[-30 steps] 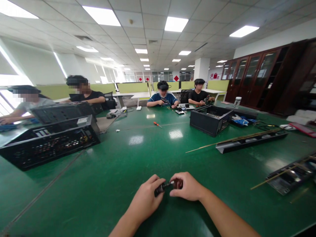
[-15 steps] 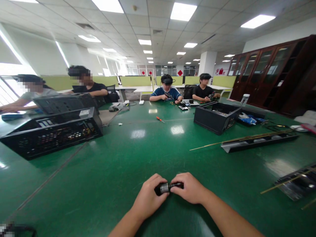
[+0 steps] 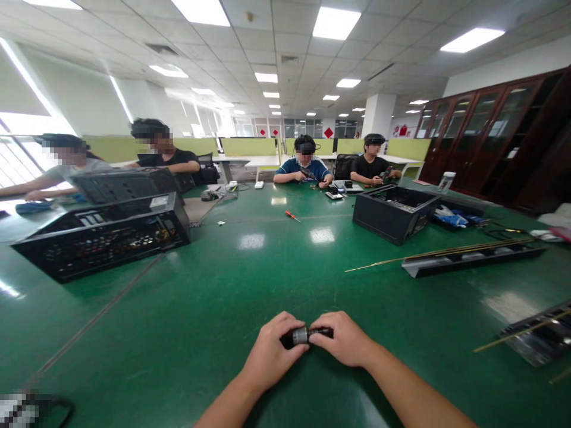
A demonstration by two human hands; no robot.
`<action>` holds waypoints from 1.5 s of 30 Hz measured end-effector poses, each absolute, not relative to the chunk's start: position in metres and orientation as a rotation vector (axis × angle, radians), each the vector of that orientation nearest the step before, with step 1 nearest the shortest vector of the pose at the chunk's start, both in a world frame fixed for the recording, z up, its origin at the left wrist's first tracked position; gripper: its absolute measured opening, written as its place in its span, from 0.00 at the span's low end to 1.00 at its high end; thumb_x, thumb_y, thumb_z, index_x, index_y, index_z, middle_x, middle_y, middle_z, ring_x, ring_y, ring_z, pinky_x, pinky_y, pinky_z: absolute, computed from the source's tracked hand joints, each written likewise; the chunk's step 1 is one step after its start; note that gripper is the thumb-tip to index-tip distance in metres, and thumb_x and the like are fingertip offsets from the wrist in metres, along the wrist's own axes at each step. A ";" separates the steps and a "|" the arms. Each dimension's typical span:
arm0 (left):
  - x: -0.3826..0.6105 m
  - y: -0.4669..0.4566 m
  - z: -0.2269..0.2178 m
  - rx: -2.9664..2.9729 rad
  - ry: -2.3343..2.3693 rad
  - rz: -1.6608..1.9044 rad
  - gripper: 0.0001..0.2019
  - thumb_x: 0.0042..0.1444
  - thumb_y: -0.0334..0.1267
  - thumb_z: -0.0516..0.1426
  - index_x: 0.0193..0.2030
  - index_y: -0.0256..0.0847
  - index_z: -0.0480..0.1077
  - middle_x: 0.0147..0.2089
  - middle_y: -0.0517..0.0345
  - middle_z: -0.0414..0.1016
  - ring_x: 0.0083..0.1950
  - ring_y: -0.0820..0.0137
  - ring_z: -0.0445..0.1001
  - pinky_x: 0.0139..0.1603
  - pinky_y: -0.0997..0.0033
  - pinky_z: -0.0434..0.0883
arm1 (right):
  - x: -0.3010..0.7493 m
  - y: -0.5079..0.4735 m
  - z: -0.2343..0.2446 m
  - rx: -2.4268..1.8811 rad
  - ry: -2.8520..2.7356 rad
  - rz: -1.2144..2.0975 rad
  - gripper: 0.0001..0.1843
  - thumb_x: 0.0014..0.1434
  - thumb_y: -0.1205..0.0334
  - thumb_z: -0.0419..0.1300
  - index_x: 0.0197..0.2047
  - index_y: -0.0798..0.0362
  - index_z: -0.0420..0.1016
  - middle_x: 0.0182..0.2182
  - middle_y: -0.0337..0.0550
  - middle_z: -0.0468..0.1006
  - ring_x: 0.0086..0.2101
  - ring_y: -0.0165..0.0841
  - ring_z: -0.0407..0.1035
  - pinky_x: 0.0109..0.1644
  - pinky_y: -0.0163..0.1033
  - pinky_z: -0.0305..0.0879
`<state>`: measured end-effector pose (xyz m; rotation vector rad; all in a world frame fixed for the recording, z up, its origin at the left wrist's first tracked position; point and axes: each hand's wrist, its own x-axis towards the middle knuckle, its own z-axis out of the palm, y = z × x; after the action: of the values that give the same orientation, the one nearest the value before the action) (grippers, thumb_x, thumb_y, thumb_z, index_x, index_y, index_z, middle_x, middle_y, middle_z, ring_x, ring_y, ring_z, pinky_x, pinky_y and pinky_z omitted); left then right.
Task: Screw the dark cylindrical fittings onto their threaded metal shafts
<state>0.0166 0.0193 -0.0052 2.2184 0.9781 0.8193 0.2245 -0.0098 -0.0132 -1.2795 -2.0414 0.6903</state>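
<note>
Small black cylindrical part w/ a silver band sits between both hands, low centre of view, just above the green table. Too small to tell exactly what it is. Left hand is wrapped round its left end, fingers curled over the top, thumb near the silver band. Right hand pinches the right end, fingertips on the dark tip; both hands gripping the same piece, knuckles nearly touching. Can't tell if the part rests on the table or hangs just over it.

Around: open black computer case far left, lying on its side w/ coloured wiring visible inside; a second dark case just behind it. Another black open chassis right of centre, well apart from the hands. Long black panel w/ thin yellowish rods lying along it on the right; another dark panel w/ a rod near the right edge. Red-handled screwdriver mid-table, far from the hands.

Four other people sit at the far side and left, two w/ headsets at the far end handling small items, two at left behind the cases. Wooden cabinets w/ glass doors along the right wall.
</note>
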 end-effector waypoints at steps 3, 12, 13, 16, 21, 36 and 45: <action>0.016 0.019 -0.005 2.220 0.971 0.833 0.14 0.49 0.30 0.64 0.44 0.43 0.76 0.40 0.56 0.75 0.43 0.65 0.74 0.46 0.65 0.71 | 0.225 -0.010 -0.013 -1.284 -2.031 0.705 0.11 0.61 0.57 0.59 0.40 0.51 0.82 0.36 0.42 0.82 0.36 0.33 0.73 0.40 0.36 0.62; 0.017 0.017 -0.004 2.213 0.985 0.842 0.14 0.48 0.29 0.64 0.43 0.43 0.76 0.39 0.57 0.75 0.42 0.67 0.74 0.45 0.67 0.71 | 0.226 -0.010 -0.012 -1.306 -2.033 0.701 0.11 0.61 0.58 0.59 0.41 0.51 0.82 0.36 0.42 0.82 0.36 0.34 0.73 0.41 0.36 0.62; 0.017 0.017 -0.003 2.212 0.988 0.839 0.14 0.48 0.29 0.65 0.43 0.43 0.76 0.39 0.57 0.75 0.42 0.66 0.74 0.45 0.67 0.71 | 0.226 -0.010 -0.013 -1.305 -2.031 0.700 0.11 0.61 0.58 0.60 0.41 0.51 0.82 0.35 0.42 0.82 0.36 0.34 0.73 0.41 0.36 0.62; 0.017 0.016 -0.003 2.208 0.996 0.834 0.14 0.48 0.29 0.65 0.42 0.43 0.76 0.39 0.57 0.75 0.42 0.66 0.74 0.45 0.67 0.71 | 0.226 -0.010 -0.015 -1.305 -2.022 0.704 0.10 0.60 0.59 0.60 0.41 0.51 0.82 0.36 0.41 0.82 0.36 0.34 0.73 0.41 0.36 0.62; 0.017 0.017 -0.002 2.211 0.987 0.836 0.13 0.48 0.30 0.65 0.42 0.43 0.76 0.39 0.56 0.75 0.42 0.66 0.74 0.45 0.66 0.71 | 0.226 -0.010 -0.016 -1.299 -2.017 0.719 0.10 0.60 0.59 0.60 0.41 0.51 0.82 0.36 0.41 0.82 0.37 0.34 0.74 0.42 0.36 0.62; 0.015 0.018 -0.005 2.210 0.974 0.855 0.14 0.48 0.31 0.65 0.43 0.43 0.76 0.39 0.56 0.75 0.42 0.66 0.74 0.45 0.66 0.72 | 0.227 -0.011 -0.012 -1.297 -1.999 0.745 0.10 0.60 0.59 0.60 0.40 0.51 0.82 0.36 0.42 0.83 0.37 0.35 0.74 0.42 0.36 0.63; 0.016 0.018 -0.004 2.207 0.973 0.847 0.13 0.48 0.31 0.64 0.43 0.43 0.76 0.39 0.56 0.75 0.41 0.65 0.74 0.44 0.65 0.71 | 0.228 -0.010 -0.013 -1.304 -1.996 0.741 0.10 0.59 0.59 0.61 0.40 0.51 0.82 0.36 0.42 0.83 0.36 0.35 0.74 0.41 0.36 0.63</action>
<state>0.0157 0.0183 -0.0045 2.2068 0.9734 0.8471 0.2275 -0.0104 -0.0135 -1.3042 -1.9956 0.7408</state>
